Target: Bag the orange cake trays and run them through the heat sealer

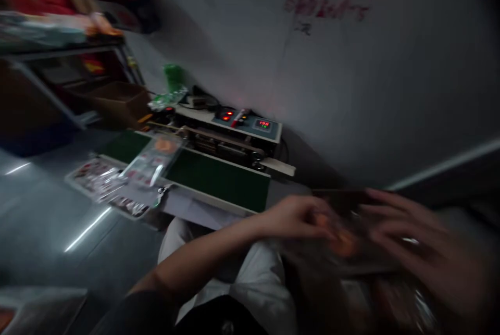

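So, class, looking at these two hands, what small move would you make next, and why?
Probably bring the right hand in to steady the orange item. The left hand's fingers are already at it, while the right hand is open nearby, apparently holding nothing. Blur hides how firmly the left hand grips, so this is only a judgement.

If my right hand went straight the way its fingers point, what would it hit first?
Probably your left hand, or the orange item at its fingertips, though blur leaves the depth unclear.
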### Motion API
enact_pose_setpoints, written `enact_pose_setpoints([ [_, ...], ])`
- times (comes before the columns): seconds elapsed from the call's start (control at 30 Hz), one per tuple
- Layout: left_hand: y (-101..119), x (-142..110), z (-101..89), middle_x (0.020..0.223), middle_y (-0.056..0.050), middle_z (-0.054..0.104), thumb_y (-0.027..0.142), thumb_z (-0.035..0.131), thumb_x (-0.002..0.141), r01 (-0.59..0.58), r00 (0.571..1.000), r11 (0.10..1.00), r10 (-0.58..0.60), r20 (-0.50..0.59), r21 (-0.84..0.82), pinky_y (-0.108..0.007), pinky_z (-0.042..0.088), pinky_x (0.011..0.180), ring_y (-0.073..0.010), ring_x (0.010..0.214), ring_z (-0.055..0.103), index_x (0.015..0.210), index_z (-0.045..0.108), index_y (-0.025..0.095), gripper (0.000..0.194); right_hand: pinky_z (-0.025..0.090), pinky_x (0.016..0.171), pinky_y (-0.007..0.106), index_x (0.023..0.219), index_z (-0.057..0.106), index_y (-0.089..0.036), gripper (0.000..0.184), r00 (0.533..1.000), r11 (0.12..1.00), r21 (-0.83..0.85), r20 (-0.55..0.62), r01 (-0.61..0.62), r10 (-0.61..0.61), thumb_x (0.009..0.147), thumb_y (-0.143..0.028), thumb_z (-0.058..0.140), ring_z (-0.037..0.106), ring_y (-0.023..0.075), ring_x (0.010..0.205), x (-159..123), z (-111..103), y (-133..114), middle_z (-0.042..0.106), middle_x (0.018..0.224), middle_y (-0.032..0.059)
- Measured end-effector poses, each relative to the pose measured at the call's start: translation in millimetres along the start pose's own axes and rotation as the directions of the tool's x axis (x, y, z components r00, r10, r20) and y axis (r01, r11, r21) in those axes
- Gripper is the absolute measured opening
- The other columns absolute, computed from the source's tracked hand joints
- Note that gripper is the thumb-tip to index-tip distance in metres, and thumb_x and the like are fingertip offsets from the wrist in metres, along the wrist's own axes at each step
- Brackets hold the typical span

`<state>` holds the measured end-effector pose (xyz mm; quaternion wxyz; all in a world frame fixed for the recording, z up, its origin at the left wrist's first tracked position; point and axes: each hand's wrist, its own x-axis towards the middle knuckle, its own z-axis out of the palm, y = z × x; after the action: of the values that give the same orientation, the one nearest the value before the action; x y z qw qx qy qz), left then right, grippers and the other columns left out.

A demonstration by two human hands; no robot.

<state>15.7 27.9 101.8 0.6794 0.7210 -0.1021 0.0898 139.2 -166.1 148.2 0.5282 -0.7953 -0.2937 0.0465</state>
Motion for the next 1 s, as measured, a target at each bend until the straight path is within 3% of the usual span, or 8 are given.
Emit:
enact_pose_setpoints([
  [0.1, -10.8, -21.7, -21.4, 0.084, -0.004, 0.070, 0.038, 0.080, 0.071, 0.144, 0.965, 0.948, -0.198, -0.169, -0.284, -0.027, 0.052, 0.072, -0.0177, 0.077, 0.066, 0.091, 0.067, 0.017, 0.033, 0.053, 0.085, 0.058, 0.094, 0.070, -0.033, 0.041, 0.996, 0.950, 0.300, 0.003, -0.081, 0.084, 0.067, -0.064, 0.075, 0.070, 0.0302, 0.096, -0.1, 19.5, 1.3, 0.071, 0.111, 0.0155],
  [0.23, -28.8, -38.9, -41.7, 0.083, -0.003, 0.070, 0.038, 0.087, 0.062, 0.192, 0.830, 0.883, -0.379, -0.410, -0.428, -0.025, 0.051, 0.070, -0.0155, 0.074, 0.065, 0.091, 0.066, 0.017, 0.042, 0.058, 0.082, 0.049, 0.125, 0.058, -0.024, 0.070, 0.958, 0.772, 0.573, 0.229, -0.276, 0.172, 0.066, -0.055, 0.079, 0.071, 0.0310, 0.097, 1.1, 101.2, 36.8, 0.073, 0.107, 0.0118],
  [0.4, -55.3, -37.8, -59.9, 0.085, -0.001, 0.069, 0.045, 0.085, 0.063, 0.156, 0.712, 0.822, -0.478, -0.515, -0.547, -0.020, 0.049, 0.056, -0.0124, 0.066, 0.064, 0.096, 0.065, 0.019, 0.046, 0.056, 0.094, 0.044, 0.149, 0.030, -0.024, 0.086, 0.989, 0.794, 0.607, -0.085, -0.044, 0.119, 0.077, -0.045, 0.072, 0.069, 0.0253, 0.104, -1.3, 169.8, 70.2, 0.072, 0.112, 0.0093],
  [0.5, -67.7, -30.5, -72.2, 0.077, 0.001, 0.066, 0.046, 0.085, 0.061, 0.141, 0.627, 0.816, -0.512, -0.587, -0.561, -0.017, 0.044, 0.048, -0.0093, 0.057, 0.060, 0.087, 0.064, 0.019, 0.043, 0.056, 0.092, 0.041, 0.151, 0.025, -0.024, 0.085, 0.986, 0.853, 0.519, -0.160, 0.050, 0.040, 0.081, -0.042, 0.070, 0.068, 0.0238, 0.106, 7.3, 179.2, 78.9, 0.070, 0.114, 0.0112],
  [0.6, -74.4, -22.3, -81.5, 0.073, 0.002, 0.065, 0.043, 0.086, 0.058, 0.168, 0.573, 0.831, -0.520, -0.633, -0.531, -0.017, 0.045, 0.049, -0.0092, 0.058, 0.060, 0.084, 0.065, 0.017, 0.042, 0.056, 0.090, 0.038, 0.144, 0.038, -0.023, 0.070, 0.975, 0.899, 0.417, -0.217, 0.137, -0.048, 0.083, -0.040, 0.068, 0.065, 0.0230, 0.110, 17.0, 181.3, 85.8, 0.067, 0.121, 0.0125],
  [0.77, -81.4, -12.3, -93.4, 0.075, 0.001, 0.067, 0.040, 0.084, 0.056, 0.240, 0.541, 0.785, -0.597, -0.593, -0.571, -0.020, 0.047, 0.049, -0.0122, 0.059, 0.063, 0.084, 0.065, 0.018, 0.040, 0.055, 0.090, 0.038, 0.111, 0.069, -0.021, 0.030, 0.947, 0.945, 0.232, -0.278, 0.229, -0.161, 0.088, -0.040, 0.061, 0.063, 0.0224, 0.109, 26.1, 183.9, 98.1, 0.068, 0.116, 0.0104],
  [0.9, -85.6, -6.7, -101.6, 0.072, -0.001, 0.067, 0.032, 0.085, 0.053, 0.229, 0.514, 0.769, -0.616, -0.596, -0.597, -0.021, 0.049, 0.054, -0.0118, 0.060, 0.064, 0.080, 0.066, 0.015, 0.037, 0.053, 0.096, 0.041, 0.120, 0.068, -0.022, 0.038, 0.966, 0.940, 0.288, -0.230, 0.184, -0.118, 0.089, -0.042, 0.060, 0.062, 0.0237, 0.114, 32.2, 184.3, 106.0, 0.066, 0.125, 0.0115],
  [1.0, -86.0, -3.2, -103.8, 0.069, 0.000, 0.065, 0.035, 0.085, 0.054, 0.213, 0.536, 0.785, -0.591, -0.602, -0.581, -0.020, 0.046, 0.053, -0.0107, 0.057, 0.061, 0.079, 0.065, 0.014, 0.038, 0.050, 0.100, 0.043, 0.117, 0.069, -0.024, 0.040, 0.987, 0.876, 0.475, -0.163, 0.087, -0.009, 0.085, -0.046, 0.064, 0.062, 0.0243, 0.116, 40.8, 180.3, 107.4, 0.065, 0.129, 0.0097],
])
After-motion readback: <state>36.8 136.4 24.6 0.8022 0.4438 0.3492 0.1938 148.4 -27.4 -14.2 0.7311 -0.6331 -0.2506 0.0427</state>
